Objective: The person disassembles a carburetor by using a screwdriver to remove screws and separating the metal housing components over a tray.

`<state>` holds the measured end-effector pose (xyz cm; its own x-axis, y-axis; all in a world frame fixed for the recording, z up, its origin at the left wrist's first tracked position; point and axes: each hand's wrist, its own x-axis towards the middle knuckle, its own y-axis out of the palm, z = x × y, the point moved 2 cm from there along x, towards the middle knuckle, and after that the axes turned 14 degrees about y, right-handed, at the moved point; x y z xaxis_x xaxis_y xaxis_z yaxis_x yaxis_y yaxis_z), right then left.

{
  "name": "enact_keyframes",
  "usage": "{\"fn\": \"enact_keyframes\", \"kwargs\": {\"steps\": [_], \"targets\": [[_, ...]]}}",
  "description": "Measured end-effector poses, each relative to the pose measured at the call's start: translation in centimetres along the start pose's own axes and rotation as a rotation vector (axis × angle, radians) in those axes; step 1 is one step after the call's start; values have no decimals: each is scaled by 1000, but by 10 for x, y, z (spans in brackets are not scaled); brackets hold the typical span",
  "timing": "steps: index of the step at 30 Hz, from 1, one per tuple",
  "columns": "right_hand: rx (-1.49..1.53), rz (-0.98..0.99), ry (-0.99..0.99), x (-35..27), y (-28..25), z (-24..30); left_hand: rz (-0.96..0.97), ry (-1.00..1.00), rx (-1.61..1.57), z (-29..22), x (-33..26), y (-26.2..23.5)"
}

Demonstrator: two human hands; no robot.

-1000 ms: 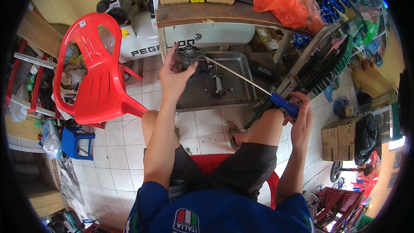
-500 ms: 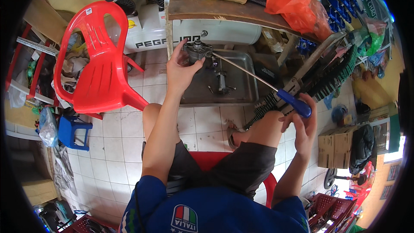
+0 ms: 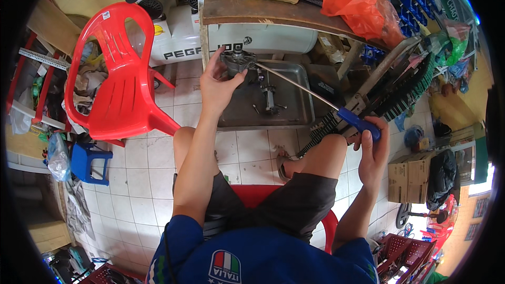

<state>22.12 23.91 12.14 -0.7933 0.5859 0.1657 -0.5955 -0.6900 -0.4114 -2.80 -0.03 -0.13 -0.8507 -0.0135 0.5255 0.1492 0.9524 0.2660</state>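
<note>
My left hand (image 3: 216,85) grips a dark round metal machine part (image 3: 239,62) from its left side, thumb in front, over the metal tray (image 3: 294,118). A long screwdriver (image 3: 359,122) with a blue handle is in my right hand (image 3: 374,139), fingers around the handle end. Its shaft slants up and left, and the tip meets the right side of the metal part. Inside the tray, below the part, lies a smaller metal assembly (image 3: 270,99) with a few small loose pieces beside it.
A red plastic chair (image 3: 122,94) stands at the left, with a small blue stool (image 3: 90,163) nearby. Behind the tray are a white air compressor tank (image 3: 273,39) and a wooden shelf (image 3: 252,11). Cardboard boxes (image 3: 410,181) sit at the right on the tiled floor.
My right hand has changed its grip: its fingers, spread around the handle earlier, now close further around it. The screwdriver and the left hand's hold look nearly the same.
</note>
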Motion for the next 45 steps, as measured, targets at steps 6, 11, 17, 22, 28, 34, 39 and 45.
{"fn": "enact_keyframes", "kwargs": {"steps": [6,11,17,22,28,34,39,45], "targets": [[-54,100,139,-4,-6,-10,-7,-14,30,4,1,-6],[-32,68,-10,-6,-1,-1,37,-34,-8,1,1,-4],[-85,141,-1,-17,-3,16,64,-79,-67,1,-3,6],[-95,130,-59,-14,-10,16,95,-53,-65,4,-3,0],[-3,122,55,-11,-18,6,137,15,-22,0,1,-2],[51,125,-18,-16,-15,-1,105,-22,-92,-2,-2,3],[-20,146,-76,-17,-17,-3,127,-68,-77,-4,-1,1],[32,127,-55,-18,-15,-4,140,-56,-58,-5,-2,1]]}}
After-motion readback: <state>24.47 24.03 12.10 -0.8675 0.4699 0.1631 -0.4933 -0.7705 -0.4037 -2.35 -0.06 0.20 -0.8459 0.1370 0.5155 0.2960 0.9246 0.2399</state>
